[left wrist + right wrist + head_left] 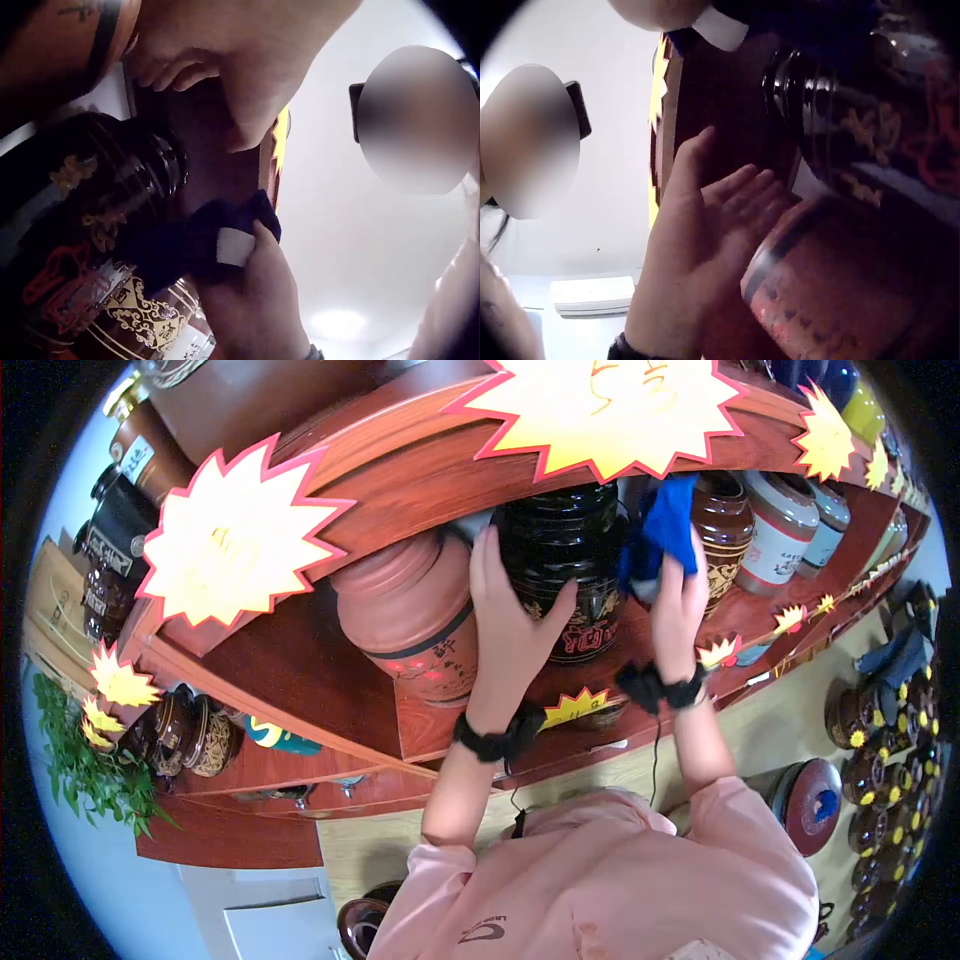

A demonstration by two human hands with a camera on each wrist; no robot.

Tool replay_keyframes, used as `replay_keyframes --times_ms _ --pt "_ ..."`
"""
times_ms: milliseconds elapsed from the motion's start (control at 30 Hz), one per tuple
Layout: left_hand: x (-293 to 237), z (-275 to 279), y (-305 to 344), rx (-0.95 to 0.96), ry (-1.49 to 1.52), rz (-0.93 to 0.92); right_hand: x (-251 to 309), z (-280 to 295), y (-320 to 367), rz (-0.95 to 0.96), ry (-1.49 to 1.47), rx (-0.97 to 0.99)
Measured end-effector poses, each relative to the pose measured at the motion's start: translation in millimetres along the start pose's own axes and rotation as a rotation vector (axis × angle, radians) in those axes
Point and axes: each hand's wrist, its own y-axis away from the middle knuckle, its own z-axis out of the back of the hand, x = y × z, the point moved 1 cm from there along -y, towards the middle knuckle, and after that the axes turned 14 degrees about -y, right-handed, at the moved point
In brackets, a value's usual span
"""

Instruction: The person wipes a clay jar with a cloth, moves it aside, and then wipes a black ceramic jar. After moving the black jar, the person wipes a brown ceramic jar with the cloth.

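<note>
A glossy black jar [560, 550] with gold and red markings stands on a wooden shelf [300, 670], beside a terracotta jar [410, 615]. My left hand [510, 610] lies flat with straight fingers against the black jar's left side, in the gap next to the terracotta jar [840, 292]. The right wrist view shows that left hand [705, 225] with its fingers straight. My right hand [680, 600] grips a blue cloth [665, 525] and holds it against the black jar's right side. In the left wrist view the cloth [195, 240] is bunched in my right hand [251, 300], touching the black jar [97, 225].
A brown patterned jar [722, 530] and pale labelled jars [780, 530] stand to the right on the same shelf. Yellow star-shaped tags [230, 535] hang from the shelf edge above. More jars [190, 735] sit on the lower shelf, a green plant [90, 760] at left, several dark jars [890, 730] at right.
</note>
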Motion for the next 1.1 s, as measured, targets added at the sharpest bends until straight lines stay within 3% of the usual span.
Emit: replay_keyframes --times_ms 133,167,233,300,333,433,467,567,633,733,800,933,1100 --pt "6 -31 -30 -0.071 0.02 -0.051 -7 -9 -67 0.007 0.202 0.146" --pt "7 -36 -36 0.001 0.051 -0.024 -12 -12 -80 0.012 0.303 0.193" --pt "10 -45 -43 0.148 0.114 0.025 -11 -33 -92 0.22 0.25 0.459" --pt "16 -57 -43 0.135 0.044 0.039 -11 -45 -92 0.349 0.489 0.782" --pt "19 -62 -43 0.128 0.008 0.046 -8 -47 -89 0.32 0.615 0.835" --pt "16 -63 -34 0.067 -0.086 0.025 5 -54 -90 0.503 0.585 0.986" --pt "15 -62 -34 0.129 -0.056 -0.025 2 -56 -90 0.569 0.601 1.023" --pt "12 -61 -32 0.209 -0.071 0.036 -1 -63 -97 0.44 0.549 1.138" --pt "12 -65 -31 0.051 -0.127 0.042 22 -71 -111 0.21 0.691 1.221" --pt "9 -59 -34 -0.031 -0.084 0.052 -72 -15 -134 -0.289 0.167 0.996" --pt "9 -55 -34 -0.019 -0.055 0.057 -76 -8 -141 -0.478 0.036 0.77" --pt "12 -58 -31 0.003 -0.094 0.065 -51 -25 -145 -0.594 0.042 0.49" --pt "11 -62 -28 0.008 -0.16 0.058 -37 -34 -132 -0.617 0.078 0.384"
